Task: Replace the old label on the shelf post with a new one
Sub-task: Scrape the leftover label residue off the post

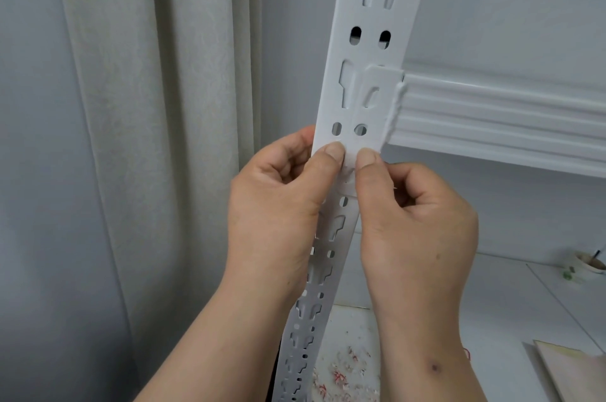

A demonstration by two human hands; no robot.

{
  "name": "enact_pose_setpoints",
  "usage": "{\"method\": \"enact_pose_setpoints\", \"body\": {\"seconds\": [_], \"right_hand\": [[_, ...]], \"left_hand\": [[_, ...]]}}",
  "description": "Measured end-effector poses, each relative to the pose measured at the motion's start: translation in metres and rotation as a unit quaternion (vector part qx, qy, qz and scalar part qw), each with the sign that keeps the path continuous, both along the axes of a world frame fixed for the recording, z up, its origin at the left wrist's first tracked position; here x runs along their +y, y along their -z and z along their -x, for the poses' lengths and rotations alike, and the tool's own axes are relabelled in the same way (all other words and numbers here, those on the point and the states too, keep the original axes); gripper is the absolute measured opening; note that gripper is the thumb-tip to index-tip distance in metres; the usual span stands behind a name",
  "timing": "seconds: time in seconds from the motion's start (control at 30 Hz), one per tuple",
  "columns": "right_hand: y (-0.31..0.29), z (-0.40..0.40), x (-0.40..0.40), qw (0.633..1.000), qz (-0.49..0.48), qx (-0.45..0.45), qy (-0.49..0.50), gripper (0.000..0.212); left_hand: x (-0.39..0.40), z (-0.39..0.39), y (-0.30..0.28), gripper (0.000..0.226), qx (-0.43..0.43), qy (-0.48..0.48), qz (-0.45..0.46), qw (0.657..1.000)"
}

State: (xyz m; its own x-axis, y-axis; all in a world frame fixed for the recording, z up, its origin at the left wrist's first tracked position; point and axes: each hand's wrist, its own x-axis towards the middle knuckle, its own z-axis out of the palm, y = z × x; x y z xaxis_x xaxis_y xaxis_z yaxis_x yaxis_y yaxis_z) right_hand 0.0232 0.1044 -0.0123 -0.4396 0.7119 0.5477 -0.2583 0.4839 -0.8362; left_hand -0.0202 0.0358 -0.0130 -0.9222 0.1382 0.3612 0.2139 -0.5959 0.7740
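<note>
Seen from the head camera, a white slotted shelf post [360, 126] runs from the top centre of the frame down to the bottom centre, with a white shelf beam [492, 116] joining it at the right. At mid-frame the left hand [282, 204] and right hand [416, 214] meet on the post, fingers curled, each thumb pressing a white label [350, 160] flat against its front. A pale curtain [147, 106] hangs at the left, and paper scraps [341, 372] lie at the bottom centre.

Pale curtain [137, 106] left, grey wall [508, 1], white shelf beam [508, 119]
</note>
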Motion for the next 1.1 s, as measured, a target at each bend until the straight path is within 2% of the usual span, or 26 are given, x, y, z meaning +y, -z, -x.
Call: {"method": "enact_pose_setpoints", "body": {"seconds": [0.67,0.83,1.1], "right_hand": [[0.0026,-0.0017,0.0015,1.000,0.009,-0.014,-0.014,0.027],[0.0037,-0.0007,0.0016,1.000,0.006,-0.015,-0.009,0.029],[0.0042,-0.0016,0.0017,1.000,0.004,-0.015,-0.014,0.028]], "left_hand": [[-0.0046,0.0003,-0.0012,0.018,-0.022,0.041,-0.017,0.999],[-0.0007,-0.0006,-0.0042,0.011,-0.030,0.012,-0.013,0.999],[-0.0018,0.0010,-0.0014,0.017,-0.019,0.015,-0.007,1.000]]}}
